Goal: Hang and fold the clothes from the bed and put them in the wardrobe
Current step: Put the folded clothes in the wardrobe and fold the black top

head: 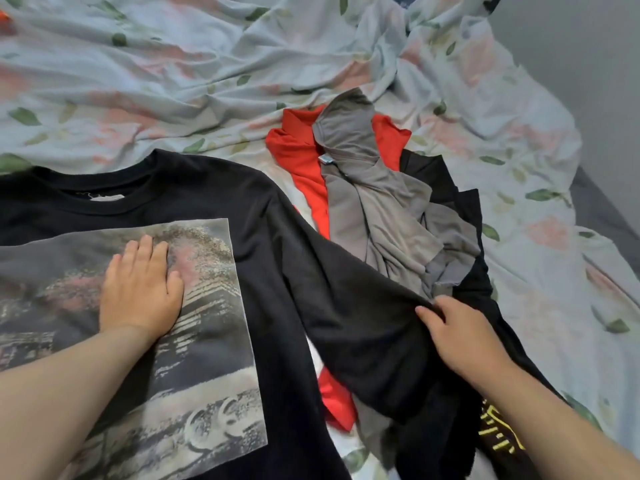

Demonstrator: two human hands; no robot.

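Where shirt lies: black T-shirt spread flat on crumpled floral sheet, grainy square print up
Left hand: fingers straight, pressing print
Right hand: pinching soft sleeve edge
Beside: red garment, grey garment heaped, touching

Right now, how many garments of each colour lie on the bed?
Black: 2, the printed T-shirt and the black garment with yellow lettering
Red: 1, the red garment
Grey: 1, the grey garment
Total: 4
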